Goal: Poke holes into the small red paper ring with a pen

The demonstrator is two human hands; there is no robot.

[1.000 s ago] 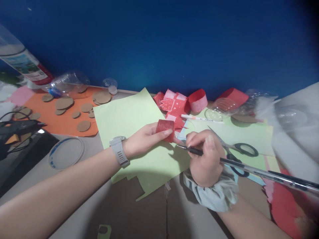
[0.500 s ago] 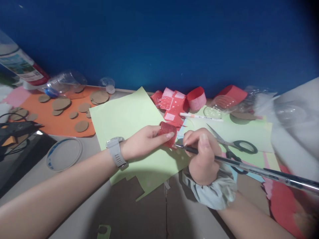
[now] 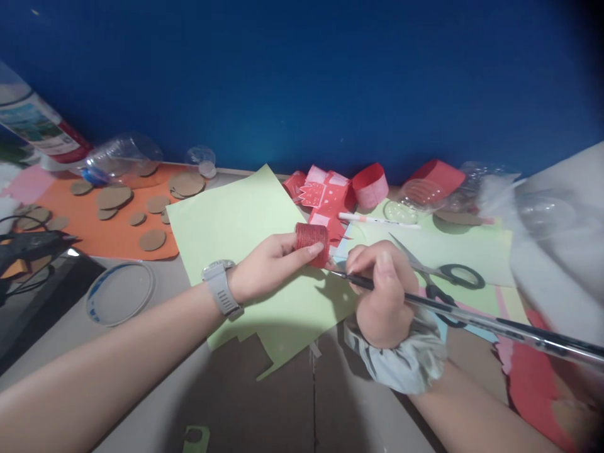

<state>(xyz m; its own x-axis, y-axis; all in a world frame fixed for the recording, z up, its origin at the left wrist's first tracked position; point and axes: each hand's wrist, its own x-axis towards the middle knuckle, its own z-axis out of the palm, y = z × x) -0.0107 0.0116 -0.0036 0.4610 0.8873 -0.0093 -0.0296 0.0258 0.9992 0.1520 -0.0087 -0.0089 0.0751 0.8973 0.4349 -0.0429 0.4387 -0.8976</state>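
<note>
My left hand, with a grey watch on the wrist, holds a small red ribbed roll between thumb and fingers. It looks like a spool of cord. Just to the right, my right hand grips a black pen, its tip pointing left, close below the roll; I cannot tell if they touch. A pale scrunchie circles that wrist. Beneath the left hand lies a light green paper sheet with a cut lower edge. Black-handled scissors lie behind the right hand.
Cardboard discs lie on orange paper at left, near a clear plastic bottle. Red paper pieces and a white marker are at the back. A clear ring-shaped lid sits left of the watch. A blue wall stands behind.
My left hand has tilted the red roll more upright and shifted it slightly up and left, away from the pen tip. The pen hand has hardly moved.
</note>
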